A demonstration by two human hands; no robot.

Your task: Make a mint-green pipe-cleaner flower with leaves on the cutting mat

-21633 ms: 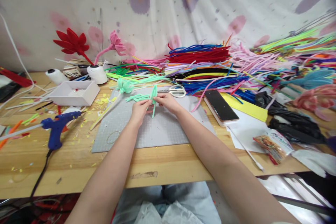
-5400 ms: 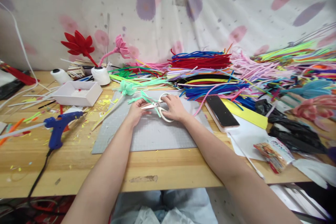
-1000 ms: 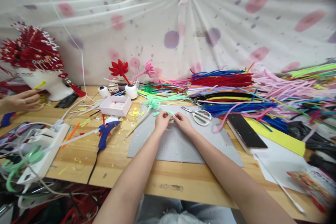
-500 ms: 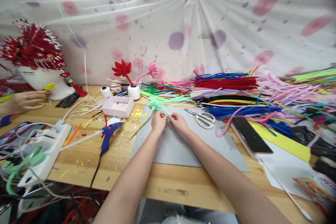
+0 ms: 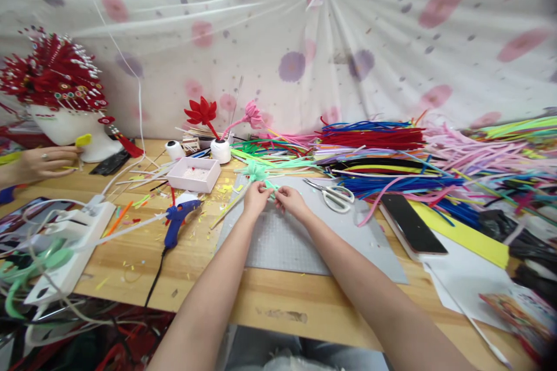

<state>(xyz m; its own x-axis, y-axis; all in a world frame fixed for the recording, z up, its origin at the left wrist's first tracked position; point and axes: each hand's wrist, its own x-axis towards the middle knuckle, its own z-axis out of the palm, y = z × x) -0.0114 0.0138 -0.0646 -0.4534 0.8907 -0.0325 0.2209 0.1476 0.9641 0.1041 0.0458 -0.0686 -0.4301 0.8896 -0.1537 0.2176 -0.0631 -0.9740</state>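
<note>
Over the grey cutting mat (image 5: 282,249) both my hands work close together on mint-green pipe cleaner. My left hand (image 5: 256,200) is closed in a pinch on a green pipe-cleaner stem. A mint-green pipe-cleaner flower (image 5: 256,170) sits just beyond its fingers. The fingertips of my right hand (image 5: 292,203) pinch the same green piece from the right, a small gap away from the left fingers. How the stem runs between the fingers is partly hidden. White-handled scissors (image 5: 334,196) lie on the mat, right of my right hand.
A blue glue gun (image 5: 180,221) and a pink box (image 5: 194,175) are on the left. Pipe-cleaner bundles (image 5: 369,138) fill the back right, and a phone (image 5: 412,224) lies at the right. A co-worker's hand (image 5: 47,163) holds a yellow piece near a mannequin head (image 5: 56,125).
My hands have shifted slightly left and a little apart, and more of the green stem shows between them. The whole view has drifted a bit.
</note>
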